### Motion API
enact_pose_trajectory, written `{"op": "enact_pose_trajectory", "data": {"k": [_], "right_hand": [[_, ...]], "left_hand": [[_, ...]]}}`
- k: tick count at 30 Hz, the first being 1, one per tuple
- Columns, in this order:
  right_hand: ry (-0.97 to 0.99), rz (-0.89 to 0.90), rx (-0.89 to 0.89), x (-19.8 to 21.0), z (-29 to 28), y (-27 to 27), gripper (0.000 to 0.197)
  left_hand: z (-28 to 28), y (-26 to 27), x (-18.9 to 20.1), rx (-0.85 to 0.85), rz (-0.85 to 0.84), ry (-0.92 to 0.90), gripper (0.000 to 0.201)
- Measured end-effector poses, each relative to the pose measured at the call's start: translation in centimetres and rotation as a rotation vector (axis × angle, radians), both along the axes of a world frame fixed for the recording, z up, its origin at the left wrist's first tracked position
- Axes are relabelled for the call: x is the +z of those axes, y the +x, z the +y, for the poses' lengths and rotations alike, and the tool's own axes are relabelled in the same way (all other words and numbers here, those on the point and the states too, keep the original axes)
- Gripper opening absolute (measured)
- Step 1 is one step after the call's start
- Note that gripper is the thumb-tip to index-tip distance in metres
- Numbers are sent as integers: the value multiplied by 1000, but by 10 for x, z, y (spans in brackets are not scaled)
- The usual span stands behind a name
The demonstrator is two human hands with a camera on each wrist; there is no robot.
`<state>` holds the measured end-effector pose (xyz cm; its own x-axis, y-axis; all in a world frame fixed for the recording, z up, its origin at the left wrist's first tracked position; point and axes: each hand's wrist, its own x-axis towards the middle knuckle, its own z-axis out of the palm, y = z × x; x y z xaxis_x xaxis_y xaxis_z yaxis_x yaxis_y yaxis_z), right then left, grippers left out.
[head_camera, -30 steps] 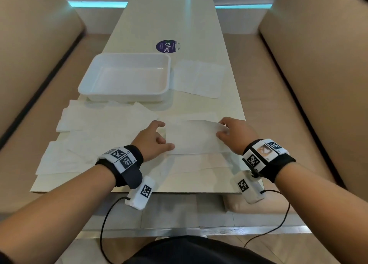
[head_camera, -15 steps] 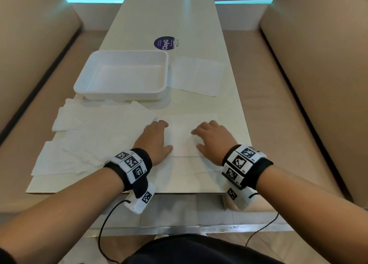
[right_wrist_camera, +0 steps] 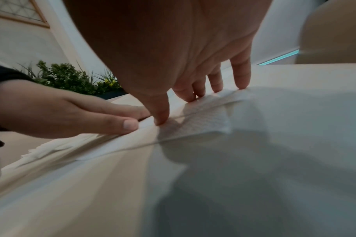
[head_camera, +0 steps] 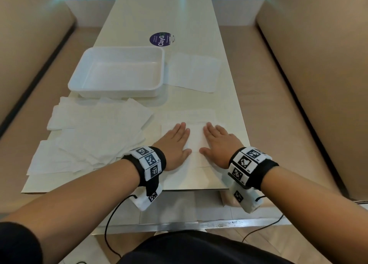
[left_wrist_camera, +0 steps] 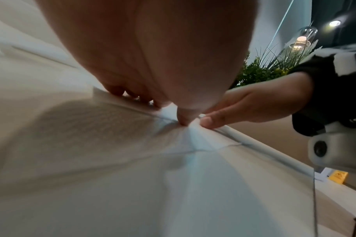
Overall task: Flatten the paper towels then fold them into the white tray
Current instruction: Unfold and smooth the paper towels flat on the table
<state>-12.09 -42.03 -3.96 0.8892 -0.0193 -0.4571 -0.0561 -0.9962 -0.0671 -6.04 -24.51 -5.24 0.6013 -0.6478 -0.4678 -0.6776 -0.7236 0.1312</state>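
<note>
Paper towel (head_camera: 196, 138) at lower centre is being pressed into the counter (head_camera: 225, 108), creasing its fold. Left hand (head_camera: 175, 146) and right hand (head_camera: 219, 144) are lying flat, each grip wide, holding nothing.

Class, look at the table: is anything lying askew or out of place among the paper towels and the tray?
Yes: the pile of paper towels left of the hands lies fanned at mixed angles, one slipping under the white tray. The single towel right of the tray lies flat.
</note>
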Motion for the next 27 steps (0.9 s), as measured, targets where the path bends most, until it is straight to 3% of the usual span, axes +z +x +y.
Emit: {"op": "enact_pose_trajectory", "data": {"k": [11, 15, 20, 23, 27], "right_hand": [[-53, -12, -42, 8, -37, -12, 86], [108, -119, 188, 10, -19, -5, 69], [176, -74, 119, 13, -10, 0, 52], [157, -112, 136, 15, -16, 0, 39], [188, -160, 110, 15, -24, 0, 26]], "left_hand": [[12, 17, 13, 70, -17, -39, 90], [9, 19, 15, 91, -10, -61, 94], [13, 19, 12, 122, 23, -109, 93], [17, 17, 13, 126, 62, -191, 84], [23, 15, 15, 109, 80, -319, 47]]}}
